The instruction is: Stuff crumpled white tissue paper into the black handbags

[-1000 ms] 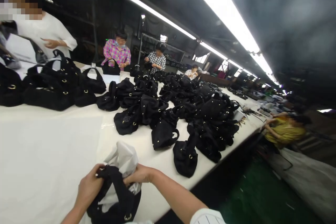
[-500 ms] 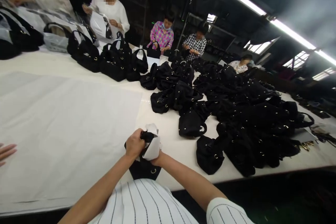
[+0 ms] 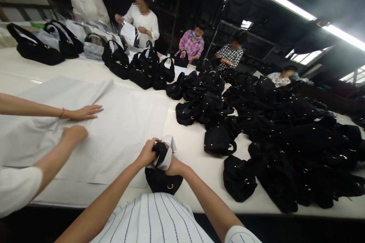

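A small black handbag (image 3: 163, 180) stands on the white table (image 3: 199, 167) right in front of me, with crumpled white paper (image 3: 166, 154) sticking out of its top. My left hand (image 3: 147, 153) is closed on the bag's black handle and rim. My right hand (image 3: 174, 166) is closed around the white paper, pressed against the bag's opening. A large heap of similar black handbags (image 3: 273, 129) with gold rings covers the table to my right.
A person at my left lays both hands (image 3: 82, 113) on a big sheet of white paper (image 3: 94, 129). More stuffed black bags (image 3: 137, 66) stand in a row at the back. Several other people work along the table's far side.
The view has swung left and down. A neighbouring person's two arms have come onto the white sheet at the left. My hands stay on the bag, with less paper showing above it.
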`<action>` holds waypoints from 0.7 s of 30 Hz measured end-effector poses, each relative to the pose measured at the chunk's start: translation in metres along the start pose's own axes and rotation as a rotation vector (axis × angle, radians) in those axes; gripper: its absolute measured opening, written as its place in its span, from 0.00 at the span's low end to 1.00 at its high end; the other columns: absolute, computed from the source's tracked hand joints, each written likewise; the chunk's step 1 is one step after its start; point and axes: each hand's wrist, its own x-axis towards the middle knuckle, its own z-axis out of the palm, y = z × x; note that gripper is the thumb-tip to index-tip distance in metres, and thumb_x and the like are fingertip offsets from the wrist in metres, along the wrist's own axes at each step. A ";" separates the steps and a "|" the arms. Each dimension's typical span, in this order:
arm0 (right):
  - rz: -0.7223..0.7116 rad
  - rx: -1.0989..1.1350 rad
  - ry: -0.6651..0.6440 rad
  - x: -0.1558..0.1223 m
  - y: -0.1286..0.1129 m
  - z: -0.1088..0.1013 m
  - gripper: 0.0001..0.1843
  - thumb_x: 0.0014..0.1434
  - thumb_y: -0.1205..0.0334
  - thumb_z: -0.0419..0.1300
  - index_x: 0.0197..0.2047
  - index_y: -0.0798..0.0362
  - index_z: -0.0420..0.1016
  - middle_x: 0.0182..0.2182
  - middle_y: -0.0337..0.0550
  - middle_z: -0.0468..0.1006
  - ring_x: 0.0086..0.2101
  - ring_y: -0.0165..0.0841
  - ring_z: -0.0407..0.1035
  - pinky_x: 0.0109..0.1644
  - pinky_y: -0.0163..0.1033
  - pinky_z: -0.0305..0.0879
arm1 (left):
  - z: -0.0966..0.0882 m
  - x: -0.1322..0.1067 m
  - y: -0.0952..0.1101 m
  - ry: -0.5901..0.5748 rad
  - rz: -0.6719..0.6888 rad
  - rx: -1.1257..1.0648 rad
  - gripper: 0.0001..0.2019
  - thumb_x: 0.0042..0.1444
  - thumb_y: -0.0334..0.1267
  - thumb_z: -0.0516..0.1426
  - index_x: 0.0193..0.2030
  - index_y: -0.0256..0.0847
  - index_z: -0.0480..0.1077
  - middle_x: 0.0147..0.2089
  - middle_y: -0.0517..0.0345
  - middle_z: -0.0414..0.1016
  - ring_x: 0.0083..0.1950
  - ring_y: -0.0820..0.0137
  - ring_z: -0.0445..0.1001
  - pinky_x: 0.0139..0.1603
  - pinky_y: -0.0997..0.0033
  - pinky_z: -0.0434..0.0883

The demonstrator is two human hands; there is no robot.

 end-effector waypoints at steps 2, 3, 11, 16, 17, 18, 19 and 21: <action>0.060 0.096 -0.069 -0.013 -0.002 -0.021 0.28 0.44 0.69 0.65 0.51 0.53 0.76 0.44 0.46 0.78 0.45 0.45 0.73 0.49 0.45 0.71 | 0.000 -0.001 -0.001 -0.013 -0.001 -0.008 0.30 0.40 0.18 0.50 0.52 0.41 0.69 0.42 0.57 0.65 0.45 0.68 0.71 0.52 0.67 0.69; 0.116 0.131 -0.010 -0.016 -0.002 -0.030 0.23 0.46 0.67 0.63 0.49 0.53 0.77 0.41 0.45 0.79 0.42 0.43 0.74 0.46 0.44 0.72 | 0.000 -0.002 0.001 -0.020 0.008 -0.011 0.30 0.40 0.17 0.50 0.52 0.41 0.69 0.42 0.57 0.64 0.45 0.68 0.71 0.53 0.67 0.68; 0.139 0.362 0.303 0.013 0.019 -0.033 0.24 0.50 0.59 0.62 0.52 0.52 0.73 0.43 0.44 0.77 0.43 0.38 0.70 0.49 0.42 0.68 | 0.003 -0.007 0.032 -0.071 0.133 0.146 0.18 0.49 0.24 0.54 0.47 0.43 0.68 0.45 0.56 0.61 0.39 0.71 0.71 0.43 0.73 0.68; 0.005 0.346 0.563 0.005 0.007 -0.009 0.04 0.49 0.67 0.57 0.26 0.54 0.73 0.28 0.38 0.73 0.33 0.33 0.68 0.39 0.35 0.66 | 0.004 -0.005 0.017 0.067 0.132 0.161 0.13 0.51 0.25 0.49 0.41 0.43 0.66 0.42 0.57 0.68 0.40 0.68 0.72 0.40 0.72 0.66; -0.035 0.332 0.557 -0.001 0.002 -0.007 0.05 0.50 0.68 0.56 0.25 0.54 0.72 0.29 0.38 0.73 0.33 0.33 0.68 0.39 0.35 0.66 | 0.004 -0.004 0.012 0.104 0.129 0.137 0.13 0.51 0.25 0.48 0.40 0.43 0.66 0.40 0.57 0.69 0.40 0.68 0.72 0.41 0.72 0.66; -0.086 0.312 0.511 -0.007 -0.003 -0.007 0.07 0.51 0.69 0.54 0.25 0.53 0.72 0.31 0.39 0.74 0.36 0.33 0.69 0.42 0.35 0.67 | 0.005 -0.002 0.009 0.135 0.114 0.114 0.12 0.51 0.26 0.48 0.39 0.43 0.66 0.38 0.58 0.70 0.40 0.67 0.72 0.41 0.72 0.66; -0.137 0.282 0.438 -0.014 -0.008 -0.007 0.09 0.52 0.70 0.53 0.27 0.53 0.73 0.34 0.39 0.75 0.39 0.33 0.70 0.45 0.35 0.67 | 0.005 0.000 0.007 0.155 0.087 0.098 0.11 0.52 0.27 0.48 0.38 0.43 0.66 0.36 0.58 0.71 0.38 0.67 0.72 0.41 0.72 0.66; -0.202 0.211 0.267 -0.026 -0.016 -0.013 0.11 0.52 0.72 0.53 0.32 0.51 0.76 0.43 0.40 0.75 0.45 0.34 0.70 0.51 0.35 0.66 | 0.006 0.002 0.007 0.176 0.010 0.087 0.07 0.53 0.30 0.49 0.35 0.43 0.66 0.33 0.59 0.72 0.36 0.67 0.72 0.39 0.72 0.66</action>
